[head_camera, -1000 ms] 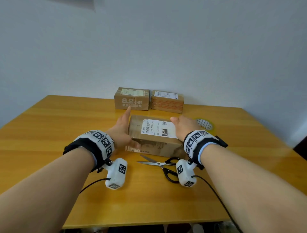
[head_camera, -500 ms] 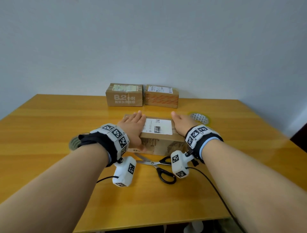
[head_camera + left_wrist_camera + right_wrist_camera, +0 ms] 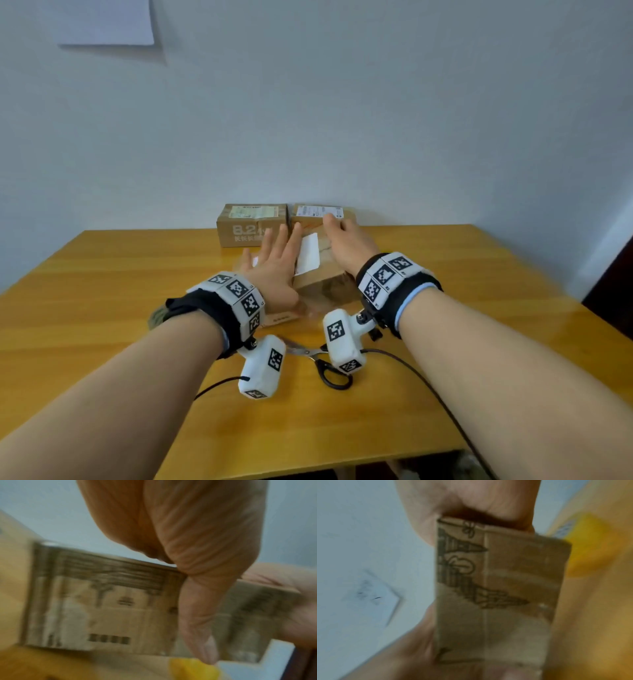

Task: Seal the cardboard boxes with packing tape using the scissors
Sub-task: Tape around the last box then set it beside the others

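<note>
A person stands at a yellow wooden desk [image 3: 137,308] with both forearms stretched out over it, each wrist wrapped in a black band with checkered marker tiles and a white camera pod hanging below. Between the two hands sits a cardboard box [image 3: 322,277] bearing a white shipping label, tilted up on one edge so the label faces toward the left. The left hand [image 3: 277,267] lies flat against the box's left side, fingers straight and spread, pointing away from the body; the left wrist view shows the thumb reaching down across a printed brown face of the box [image 3: 111,601], though that picture is smeared. The right hand [image 3: 349,243] reaches over the far right part of the box, and the right wrist view shows the palm and fingers wrapped over the top edge of the box [image 3: 496,588], so it grips the cardboard. The scissors [image 3: 325,366], black-handled with blades lying toward the left, rest on the desk close to the body, partly hidden behind the two wrist pods. At the far edge of the desk, against the pale wall, two more cardboard boxes stand side by side: the left box [image 3: 251,224] with large pale print on its front, and the right box [image 3: 318,214] with a white label on top. A sheet of paper [image 3: 106,22] hangs on the wall at the upper left.
</note>
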